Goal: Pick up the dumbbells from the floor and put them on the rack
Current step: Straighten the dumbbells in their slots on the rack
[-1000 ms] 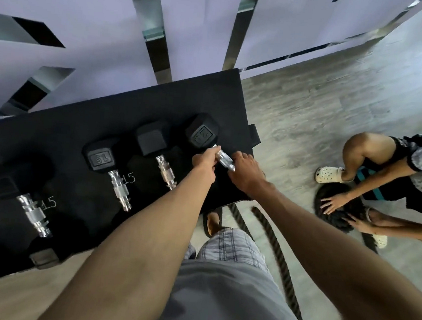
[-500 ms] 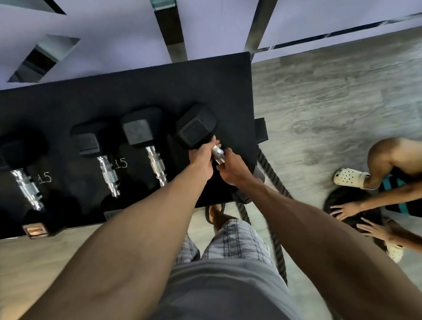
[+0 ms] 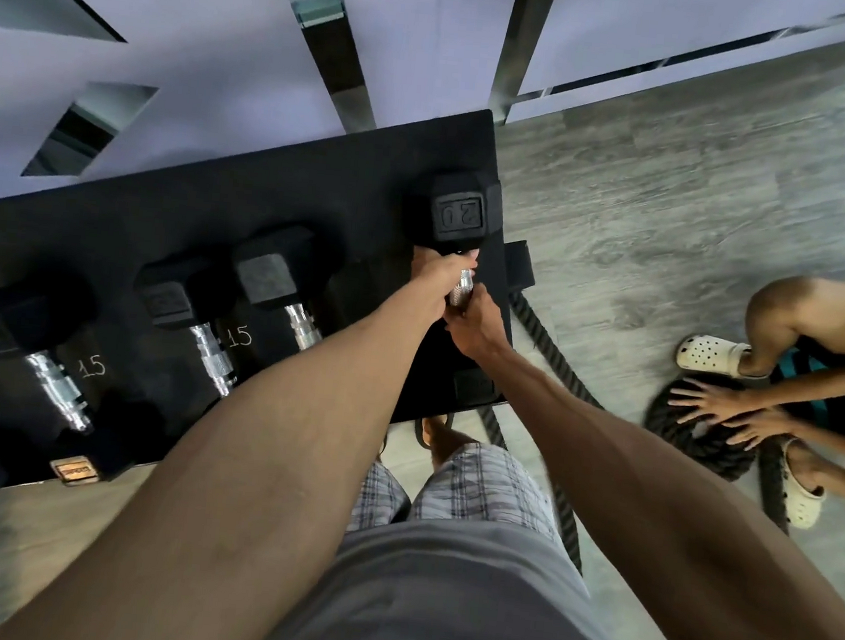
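A black hex dumbbell (image 3: pixel 457 215) marked 20 sits at the right end of the black rack (image 3: pixel 226 197). Both hands grip its chrome handle: my left hand (image 3: pixel 437 275) is closed around the upper part, just under the head, and my right hand (image 3: pixel 476 325) is closed on the lower part. The dumbbell's near head is hidden by my hands. To the left, three other dumbbells (image 3: pixel 269 279) rest on the rack beside chalked 15 and 10 labels.
A thick black battle rope (image 3: pixel 542 341) runs along the grey floor by the rack's right end. At the right, a crouching person in white clogs presses both hands (image 3: pixel 722 405) on the coiled rope. A white wall stands behind the rack.
The 20 dumbbell has moved further right and back on the rack with both hands still on its handle. Its numbered head now faces up.
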